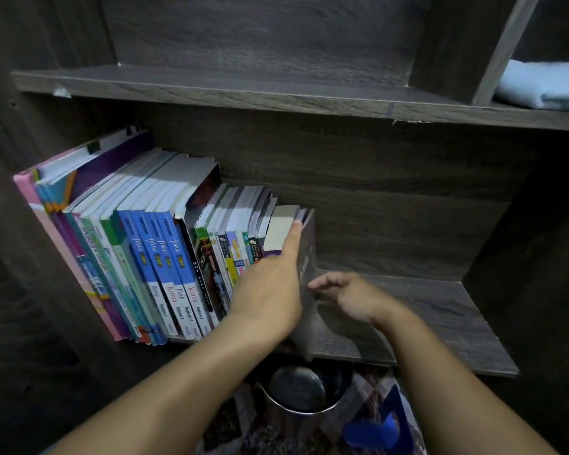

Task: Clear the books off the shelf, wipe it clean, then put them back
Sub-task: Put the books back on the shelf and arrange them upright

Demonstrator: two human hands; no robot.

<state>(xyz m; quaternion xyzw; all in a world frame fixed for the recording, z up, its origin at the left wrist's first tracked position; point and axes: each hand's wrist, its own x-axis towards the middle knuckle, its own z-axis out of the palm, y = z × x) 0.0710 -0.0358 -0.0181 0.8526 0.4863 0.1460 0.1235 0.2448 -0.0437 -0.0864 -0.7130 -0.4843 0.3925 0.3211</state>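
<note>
A row of upright books [165, 257] fills the left half of the lower shelf [424, 323], leaning left. The last book on the right is a dark purple-grey book [307, 254], and its lower corner sticks out past the shelf's front edge. My left hand [270, 290] lies on this book with straight fingers reaching along its pale page edge; the thumb is hidden. My right hand [345, 295] hovers just right of the book with loosely curled fingers, its fingertips at the cover, holding nothing.
The right half of the lower shelf is bare wood. The upper shelf [211, 83] holds no books. A folded pale blue cloth [546, 85] lies in the upper right compartment. Below the shelf stand a metal pot [304, 389] and a blue object [375, 430] on a patterned rug.
</note>
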